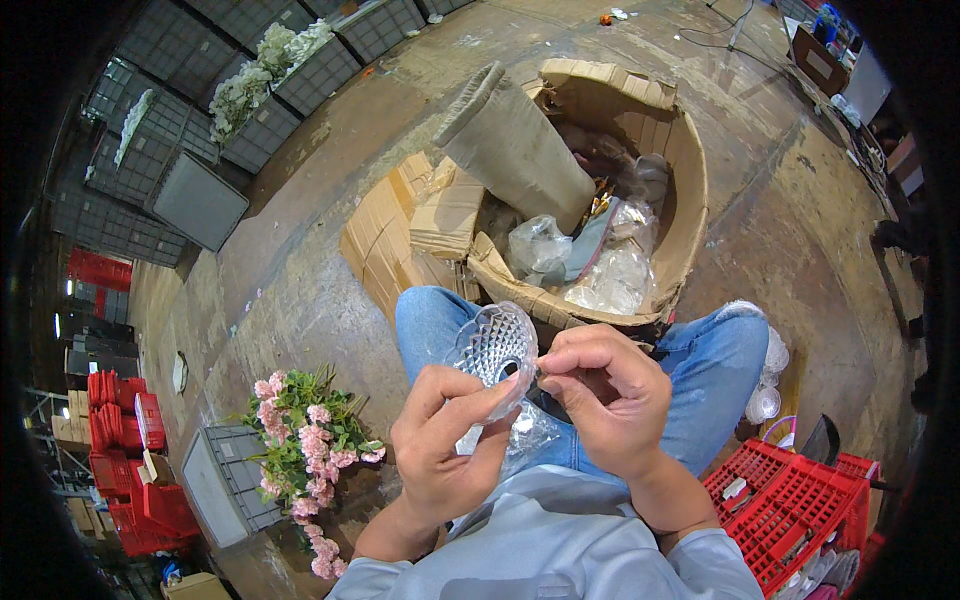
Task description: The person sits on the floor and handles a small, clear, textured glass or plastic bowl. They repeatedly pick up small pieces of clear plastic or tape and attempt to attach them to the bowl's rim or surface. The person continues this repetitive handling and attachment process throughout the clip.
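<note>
My left hand [445,435] is closed on a clear dish [492,342] with a diamond-cut pattern, thumb and fingers pinching its lower side. The dish is tilted over my lap, and whether it is glass or plastic I cannot tell. At its right edge my right hand [612,400] is closed in a pinch. Thumb and forefinger meet at the rim, and whatever lies between them is too small to make out. Below the dish, more clear, shiny material [530,435] rests in my lap against the jeans.
A torn cardboard bin [690,200] ahead holds plastic wrapping and a tall grey tube [520,140]. Flattened cardboard [380,235] lies beside it. Pink artificial flowers [315,440] and a grey crate [225,485] are left. Red crates [780,510] stand right, near clear dishes [765,400].
</note>
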`<state>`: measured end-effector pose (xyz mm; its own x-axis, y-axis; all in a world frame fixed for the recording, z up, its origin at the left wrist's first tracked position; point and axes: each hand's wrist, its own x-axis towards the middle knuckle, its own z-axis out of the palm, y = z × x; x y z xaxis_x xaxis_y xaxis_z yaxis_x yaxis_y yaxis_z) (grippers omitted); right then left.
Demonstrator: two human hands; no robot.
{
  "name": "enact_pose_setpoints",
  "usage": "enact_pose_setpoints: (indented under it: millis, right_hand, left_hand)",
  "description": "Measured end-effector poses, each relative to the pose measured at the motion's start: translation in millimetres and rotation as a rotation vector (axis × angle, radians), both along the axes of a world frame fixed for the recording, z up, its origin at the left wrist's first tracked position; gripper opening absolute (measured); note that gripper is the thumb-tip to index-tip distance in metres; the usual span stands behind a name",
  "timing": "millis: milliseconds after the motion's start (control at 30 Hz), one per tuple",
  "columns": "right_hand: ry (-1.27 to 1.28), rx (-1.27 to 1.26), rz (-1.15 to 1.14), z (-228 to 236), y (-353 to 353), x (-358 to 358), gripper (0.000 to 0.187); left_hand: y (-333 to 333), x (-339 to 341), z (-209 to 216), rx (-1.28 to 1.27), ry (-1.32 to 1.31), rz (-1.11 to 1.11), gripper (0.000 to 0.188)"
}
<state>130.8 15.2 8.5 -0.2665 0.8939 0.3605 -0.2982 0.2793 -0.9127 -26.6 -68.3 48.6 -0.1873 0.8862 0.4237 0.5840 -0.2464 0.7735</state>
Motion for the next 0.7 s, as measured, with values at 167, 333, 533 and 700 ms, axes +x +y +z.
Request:
enact_pose_setpoints:
  millis: [167,333,533,700]
  right_hand:
    - [0.009,-0.114,0.09,3.8,-2.1,3.6,0.021]
    - [0.105,-0.182,0.144,4.6,-3.9,1.0,0.019]
    - [0.147,-0.263,0.194,3.4,-6.9,1.0,0.019]
    - [0.242,-0.282,0.229,3.9,-6.7,-1.1,0.019]
  left_hand:
    - [-1.6,1.0,1.3,-0.017,-0.034,0.006,0.044]
    - [-0.5,-1.9,2.1,0.025,0.014,-0.009,0.041]
    - [-2.6,-5.8,-1.6,0.057,0.047,-0.023,0.039]
    - [-3.7,-5.6,-2.2,0.048,0.057,-0.023,0.041]
